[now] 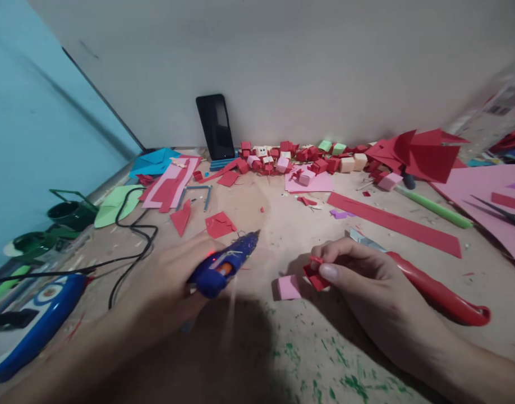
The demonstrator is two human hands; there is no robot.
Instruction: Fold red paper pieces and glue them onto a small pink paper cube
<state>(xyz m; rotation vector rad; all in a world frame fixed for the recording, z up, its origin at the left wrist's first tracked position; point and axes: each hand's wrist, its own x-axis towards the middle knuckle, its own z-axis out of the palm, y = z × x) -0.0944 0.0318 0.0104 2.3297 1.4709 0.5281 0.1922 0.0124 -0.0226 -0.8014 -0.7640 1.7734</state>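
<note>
My left hand [177,275] is wrapped round a blue hot glue gun [228,264], whose nozzle points away to the upper right. A small red light glows on the gun's side. Between thumb and fingertips, my right hand [358,275] pinches a small red foam piece [316,278], partly hidden by the fingers. Just left of that piece, a pink foam cube [288,287] sits on the table, apart from both hands. A red utility knife [438,289] lies beside and partly behind my right hand, its blade pointing to the upper left.
Several small foam cubes and pieces [283,163] line the wall, near a leaning black phone [215,126]. A red strip [396,224] and green pen-like stick [436,207] lie right. Black cable [133,224] and a blue-and-white object [38,325] are left; scissors [501,213] lie far right.
</note>
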